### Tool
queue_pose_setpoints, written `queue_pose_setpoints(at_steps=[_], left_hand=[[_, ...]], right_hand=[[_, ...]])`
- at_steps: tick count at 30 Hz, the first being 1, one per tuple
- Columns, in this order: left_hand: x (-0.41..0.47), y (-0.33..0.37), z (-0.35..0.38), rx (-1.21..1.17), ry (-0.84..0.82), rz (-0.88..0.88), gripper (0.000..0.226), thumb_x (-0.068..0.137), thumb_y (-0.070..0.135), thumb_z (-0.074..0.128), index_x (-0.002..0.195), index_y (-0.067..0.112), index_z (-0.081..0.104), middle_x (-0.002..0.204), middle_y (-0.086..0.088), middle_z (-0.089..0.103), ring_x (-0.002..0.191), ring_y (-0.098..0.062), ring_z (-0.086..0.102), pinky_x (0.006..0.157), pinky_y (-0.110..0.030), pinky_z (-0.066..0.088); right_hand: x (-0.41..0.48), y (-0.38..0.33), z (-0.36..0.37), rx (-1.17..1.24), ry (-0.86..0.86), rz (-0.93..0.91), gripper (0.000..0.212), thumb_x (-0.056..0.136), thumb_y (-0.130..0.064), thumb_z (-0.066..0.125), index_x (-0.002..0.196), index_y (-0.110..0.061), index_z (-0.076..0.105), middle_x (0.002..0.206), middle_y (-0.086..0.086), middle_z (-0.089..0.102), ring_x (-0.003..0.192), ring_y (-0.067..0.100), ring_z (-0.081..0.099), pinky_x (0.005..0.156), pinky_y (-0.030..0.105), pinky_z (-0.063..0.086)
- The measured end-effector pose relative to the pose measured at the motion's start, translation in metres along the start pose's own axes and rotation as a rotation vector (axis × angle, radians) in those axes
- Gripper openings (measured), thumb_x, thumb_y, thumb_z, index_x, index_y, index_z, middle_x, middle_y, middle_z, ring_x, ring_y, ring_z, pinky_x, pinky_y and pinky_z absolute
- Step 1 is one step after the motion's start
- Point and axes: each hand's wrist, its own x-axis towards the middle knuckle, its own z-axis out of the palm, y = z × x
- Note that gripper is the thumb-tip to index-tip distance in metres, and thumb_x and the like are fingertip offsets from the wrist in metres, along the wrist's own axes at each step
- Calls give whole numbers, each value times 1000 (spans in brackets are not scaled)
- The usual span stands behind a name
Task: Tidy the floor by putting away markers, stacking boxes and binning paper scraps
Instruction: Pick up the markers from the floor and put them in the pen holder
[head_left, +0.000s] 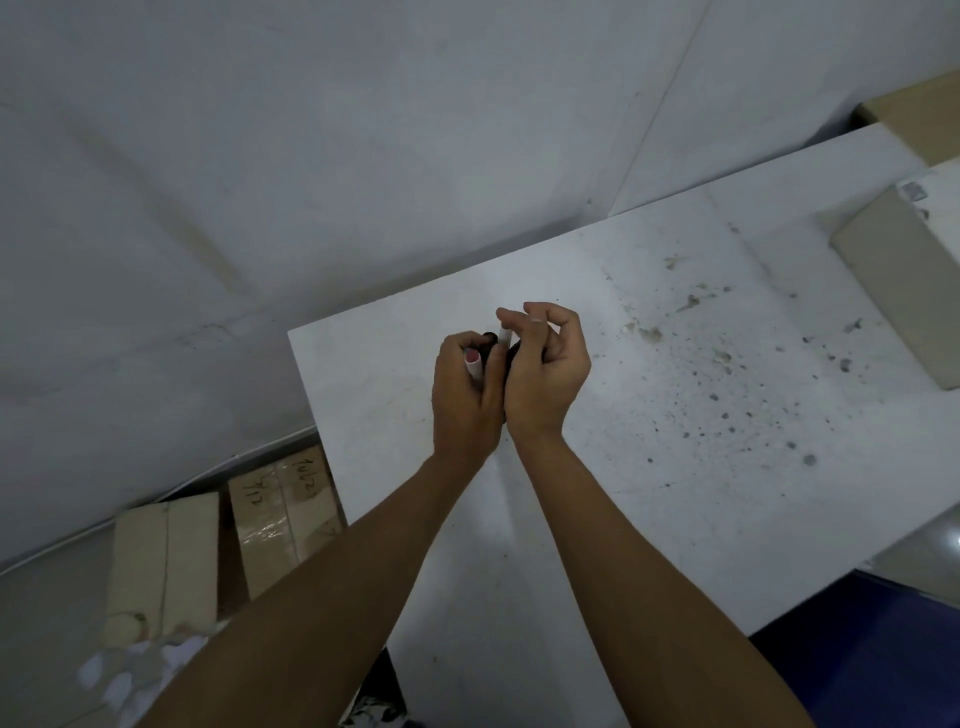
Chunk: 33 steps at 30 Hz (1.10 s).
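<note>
Both hands meet above the white tabletop (675, 467). My left hand (465, 400) is curled around a bunch of markers (475, 366); a pink-capped white one and a dark one show at the top of the fist. My right hand (545, 374) presses against the left and pinches a thin white marker (504, 332) between thumb and forefinger. Most of each marker is hidden inside the hands. On the floor at lower left lie two cardboard boxes (280, 514) and a pale box (166, 561). White paper scraps (135, 670) lie in front of them.
A beige box (904, 280) sits on the table at the right edge, and another (919, 114) stands behind it. The tabletop is speckled with dark spots and stains at the right. A white wall rises behind the table. A blue surface (883, 654) shows at lower right.
</note>
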Motion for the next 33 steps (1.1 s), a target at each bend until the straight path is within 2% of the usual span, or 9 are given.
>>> queue_pose_setpoints(at_steps=[2,7,12,17,21,23,25,28,33], left_hand=[[-3,0,3,76,-10,-23,23,98,28,55,115,13,58,111,-4,62,100,-17,58,90,-42,53],[-7,14,-3,102,150,-23,56,95,52,35,130,13,56,126,3,60,115,-15,57,105,-35,40],[-3,15,-10,-25,-18,-102,45,103,35,32,142,18,47,142,0,50,130,-17,49,110,-43,42],[-2,13,-16,-73,-177,-125,45,107,14,32,152,17,30,155,-5,37,142,-19,38,118,-43,31],[-5,18,-22,-113,-166,-191,47,107,25,31,154,24,24,160,2,28,145,-14,30,120,-32,26],[-7,20,-26,-98,-100,-211,46,107,29,33,152,26,28,158,5,31,143,-11,33,115,-22,28],[-11,24,-31,-67,-25,-202,40,106,26,38,145,24,38,151,4,41,136,-11,41,113,-24,34],[-15,30,-42,-47,97,-193,25,103,19,45,126,19,55,129,2,58,118,-11,55,103,-29,49],[-30,33,-62,-39,134,-177,20,102,18,48,111,14,65,109,4,67,94,6,59,84,-9,50]], right_hand=[[-1,3,-2,-45,-1,-14,21,99,-26,50,101,-12,64,98,0,76,95,9,72,84,20,56],[0,15,-15,-152,-180,16,33,104,-27,40,119,-11,65,121,0,69,118,14,62,102,29,51],[-4,30,-21,-343,-329,-32,39,105,-27,37,133,-15,60,148,1,50,146,16,34,113,14,27],[-3,31,-21,-438,-405,80,41,106,-27,36,147,-20,40,160,4,30,149,19,23,122,47,23],[-13,27,-24,-431,-411,138,53,106,-39,29,156,-25,19,164,0,21,151,19,20,122,51,22],[-19,24,-25,-399,-333,100,51,106,-36,32,155,-22,23,163,1,24,150,18,22,122,49,23],[-26,17,-28,-424,-229,-10,44,104,-31,39,146,-18,39,155,4,39,144,19,34,119,50,29],[-36,9,-30,-442,-86,-197,23,98,-23,51,120,-17,59,125,-1,58,116,16,53,101,45,47],[-57,-6,-32,-329,-167,-215,10,96,-25,56,104,-24,61,96,-14,62,89,-1,61,75,9,50]])
